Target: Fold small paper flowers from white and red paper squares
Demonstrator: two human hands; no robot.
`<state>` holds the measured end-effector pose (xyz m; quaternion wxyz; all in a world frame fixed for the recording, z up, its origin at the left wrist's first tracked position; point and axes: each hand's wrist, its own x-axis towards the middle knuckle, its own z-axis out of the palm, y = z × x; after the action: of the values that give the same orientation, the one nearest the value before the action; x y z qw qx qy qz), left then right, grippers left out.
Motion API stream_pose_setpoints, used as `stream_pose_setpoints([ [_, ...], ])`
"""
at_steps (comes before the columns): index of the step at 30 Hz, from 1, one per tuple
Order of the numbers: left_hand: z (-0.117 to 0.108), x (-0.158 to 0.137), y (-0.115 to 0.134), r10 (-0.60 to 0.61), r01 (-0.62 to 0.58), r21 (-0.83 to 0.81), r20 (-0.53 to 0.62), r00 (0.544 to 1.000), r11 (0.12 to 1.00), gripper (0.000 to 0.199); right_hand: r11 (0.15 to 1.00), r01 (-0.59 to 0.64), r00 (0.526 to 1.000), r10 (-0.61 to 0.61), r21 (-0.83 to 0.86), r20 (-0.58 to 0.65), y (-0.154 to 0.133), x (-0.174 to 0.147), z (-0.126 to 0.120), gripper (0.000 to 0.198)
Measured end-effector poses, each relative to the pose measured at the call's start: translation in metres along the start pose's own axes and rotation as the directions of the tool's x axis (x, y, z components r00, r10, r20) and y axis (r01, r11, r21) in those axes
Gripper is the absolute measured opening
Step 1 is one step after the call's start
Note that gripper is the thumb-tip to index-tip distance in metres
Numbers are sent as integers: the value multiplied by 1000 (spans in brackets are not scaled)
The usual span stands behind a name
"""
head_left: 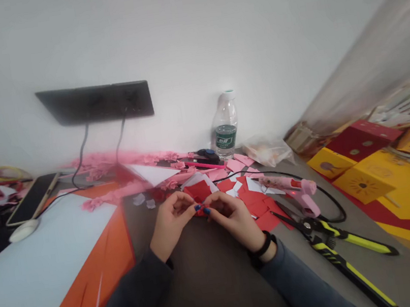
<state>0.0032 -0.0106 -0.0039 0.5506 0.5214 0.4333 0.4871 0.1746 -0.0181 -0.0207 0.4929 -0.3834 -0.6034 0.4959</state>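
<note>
My left hand (173, 221) and my right hand (236, 216) meet over the middle of the grey table. Between their pinched fingertips is a small piece of red paper (200, 212), mostly hidden by the fingers. Just beyond and to the right lie several red paper pieces (255, 202), mixed with white scraps. A pink glue gun (290, 187) with a small red light rests on its side right of my right hand. Nearer to me are scissors (327, 238) with black and yellow-green handles.
Large light-blue and orange sheets (51, 258) cover the left, with a phone (34, 197) and a white mouse-shaped object (24, 231) near them. Pink paper strips (144, 157), a water bottle (225, 130) and a plastic bag (268, 151) line the wall. Yellow and red boxes (377, 174) stand right.
</note>
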Motion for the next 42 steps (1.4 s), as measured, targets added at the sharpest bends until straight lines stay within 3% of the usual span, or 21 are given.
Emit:
stream_pose_setpoints([
  [4, 2, 0, -1, -18, 17, -27, -16, 1000, 999, 26, 998, 7, 998, -3, 63, -58, 0, 2, -2, 21],
  [9, 4, -1, -3, -104, 109, -63, 80, 991, 992, 30, 992, 16, 998, -8, 127, -61, 2, 1, -1, 20],
  [16, 4, -2, -5, -101, 107, -105, 63, 993, 989, 23, 999, 31, 999, -31, 23, -18, 0, 0, -1, 16],
  [20, 4, -2, -6, -78, 78, -186, 9, 997, 979, 31, 1000, 21, 1000, -21, -23, -4, -2, 0, -1, 13],
  [26, 3, -2, -4, 1, -1, -68, 10, 1000, 998, 16, 998, 10, 1000, -9, -56, 20, -1, -1, -1, 12],
  [30, 5, -2, -4, -31, 29, -182, -12, 999, 983, 25, 997, 14, 999, -10, -75, 53, -3, 0, -1, 15],
  [35, 3, -2, -5, -101, 111, -243, 50, 994, 964, 26, 998, 33, 998, -30, -62, 55, -4, -1, -2, 23],
  [42, -4, -1, 0, -107, 125, -151, 126, 986, 981, 21, 997, 66, 995, -68, 33, 68, -4, 0, -2, 18],
])
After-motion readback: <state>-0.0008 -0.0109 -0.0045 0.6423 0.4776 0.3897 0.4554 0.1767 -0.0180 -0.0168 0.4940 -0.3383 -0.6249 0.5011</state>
